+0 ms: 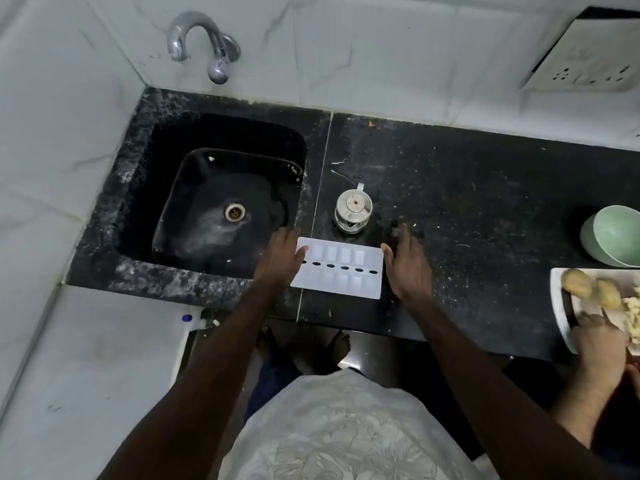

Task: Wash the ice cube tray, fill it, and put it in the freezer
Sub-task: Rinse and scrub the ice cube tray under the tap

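Left fingers: we are stretching them out straight and close together, flat beside the tray's left end, curled round nothing.
Left thumb: we are laying its tip on the tray's left edge.
Right fingers: we are holding them straight and together, pointing away from us, just off the tray's right end.
Right thumb: we are touching it to the tray's far right corner.
Left hand: we are resting it at the sink's near right corner.
Right hand: we are resting it on the counter.
Ice cube tray: white, it is lying flat on the black counter between our hands, just right of the sink.
Steel pot: it is standing just behind the tray.
Tap: it is hanging over the sink's far side.
Green bowl: it is sitting well to the right.
Another person's hand: it is resting on a white board bearing potatoes.
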